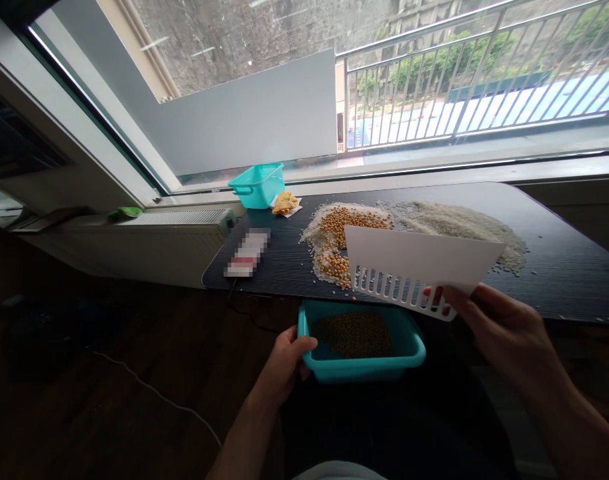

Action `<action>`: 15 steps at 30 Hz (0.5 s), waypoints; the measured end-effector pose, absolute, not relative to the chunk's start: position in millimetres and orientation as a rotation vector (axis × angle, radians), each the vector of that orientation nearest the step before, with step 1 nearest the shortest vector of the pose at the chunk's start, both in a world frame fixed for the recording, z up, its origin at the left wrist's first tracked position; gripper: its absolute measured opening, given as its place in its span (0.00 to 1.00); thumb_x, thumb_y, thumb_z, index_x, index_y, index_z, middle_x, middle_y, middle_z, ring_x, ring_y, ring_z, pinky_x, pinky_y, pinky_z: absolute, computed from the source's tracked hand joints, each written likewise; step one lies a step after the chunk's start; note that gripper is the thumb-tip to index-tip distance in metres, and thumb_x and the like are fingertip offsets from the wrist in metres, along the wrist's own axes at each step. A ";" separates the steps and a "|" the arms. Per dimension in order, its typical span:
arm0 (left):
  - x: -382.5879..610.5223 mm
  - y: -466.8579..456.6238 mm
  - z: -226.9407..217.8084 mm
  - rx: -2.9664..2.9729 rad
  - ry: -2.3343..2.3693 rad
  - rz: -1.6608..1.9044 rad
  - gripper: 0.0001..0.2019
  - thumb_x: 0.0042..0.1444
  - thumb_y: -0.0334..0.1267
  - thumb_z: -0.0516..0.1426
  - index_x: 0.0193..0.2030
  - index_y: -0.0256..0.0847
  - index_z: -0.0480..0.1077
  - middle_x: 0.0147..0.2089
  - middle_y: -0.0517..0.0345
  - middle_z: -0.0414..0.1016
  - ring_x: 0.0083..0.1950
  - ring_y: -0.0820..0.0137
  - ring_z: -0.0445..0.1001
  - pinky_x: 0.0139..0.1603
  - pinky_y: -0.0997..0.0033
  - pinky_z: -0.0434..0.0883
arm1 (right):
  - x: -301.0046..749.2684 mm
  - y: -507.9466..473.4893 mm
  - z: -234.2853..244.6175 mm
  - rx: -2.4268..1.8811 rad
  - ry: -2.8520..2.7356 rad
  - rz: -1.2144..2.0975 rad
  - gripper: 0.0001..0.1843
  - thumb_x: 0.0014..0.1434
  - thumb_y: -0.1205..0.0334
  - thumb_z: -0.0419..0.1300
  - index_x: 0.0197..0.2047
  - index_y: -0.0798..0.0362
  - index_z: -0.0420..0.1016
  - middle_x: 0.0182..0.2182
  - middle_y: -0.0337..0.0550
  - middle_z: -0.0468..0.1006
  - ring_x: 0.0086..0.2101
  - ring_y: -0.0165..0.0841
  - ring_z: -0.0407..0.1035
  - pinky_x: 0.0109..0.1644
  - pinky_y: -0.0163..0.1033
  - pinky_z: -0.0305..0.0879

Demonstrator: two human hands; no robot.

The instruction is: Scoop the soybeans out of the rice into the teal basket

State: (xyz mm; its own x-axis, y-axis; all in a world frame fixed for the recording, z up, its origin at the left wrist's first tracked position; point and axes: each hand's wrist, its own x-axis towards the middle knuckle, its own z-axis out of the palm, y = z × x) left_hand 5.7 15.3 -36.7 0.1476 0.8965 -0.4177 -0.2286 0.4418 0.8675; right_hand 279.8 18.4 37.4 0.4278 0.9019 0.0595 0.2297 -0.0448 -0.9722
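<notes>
My left hand [287, 360] grips the left rim of a teal plastic basin [364, 370], thumb over the edge. Dark yellowish beans [357, 333] lie inside the basin, which is just below the table's front edge. In my right hand [499, 320] is a white plastic scraper [419, 257] with a row of slots along its lower side, tilted over the table edge. Behind the scraper, golden beans [337, 267] are spread among white grains [314, 230] that look like rice. A wider heap of pale grains [454, 223] lies to the right, partly covered by the scraper.
The dark table [559, 260] stands against a window. A second teal basin [259, 187] and a crumpled yellow item on white paper [286, 204] sit at its far left. A blurred-out flat object [248, 252] with a cable lies nearer. A radiator [184, 219] is left.
</notes>
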 end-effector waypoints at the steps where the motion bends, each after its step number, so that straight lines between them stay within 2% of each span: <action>1: 4.8 14.0 -35.0 0.728 1.132 0.933 0.12 0.40 0.40 0.61 0.25 0.38 0.63 0.13 0.70 0.58 0.12 0.81 0.53 0.11 0.80 0.52 | 279.3 19.1 35.5 -1.540 -1.035 0.758 0.19 0.37 0.46 0.66 0.32 0.46 0.81 0.30 0.38 0.83 0.33 0.41 0.75 0.39 0.44 0.73; 5: 2.4 8.5 -27.2 0.675 1.133 0.948 0.11 0.41 0.39 0.61 0.24 0.39 0.62 0.13 0.70 0.57 0.12 0.82 0.53 0.12 0.81 0.52 | 280.5 18.3 32.4 -1.522 -1.049 0.786 0.20 0.34 0.46 0.67 0.31 0.46 0.81 0.29 0.38 0.82 0.31 0.40 0.74 0.37 0.43 0.72; 11: 0.2 1.4 -17.6 0.695 1.094 0.936 0.11 0.42 0.39 0.61 0.26 0.38 0.63 0.15 0.70 0.56 0.13 0.82 0.51 0.13 0.81 0.50 | 301.5 26.6 54.1 -1.683 -0.920 0.417 0.15 0.44 0.49 0.63 0.31 0.50 0.80 0.28 0.40 0.80 0.33 0.38 0.73 0.38 0.40 0.68; 15: -0.9 0.4 -17.4 0.690 1.077 0.927 0.10 0.45 0.40 0.60 0.27 0.38 0.64 0.15 0.70 0.56 0.14 0.82 0.52 0.14 0.81 0.51 | 315.6 45.0 61.8 -1.741 -0.924 0.338 0.17 0.46 0.53 0.62 0.36 0.54 0.80 0.28 0.42 0.80 0.34 0.38 0.73 0.37 0.39 0.67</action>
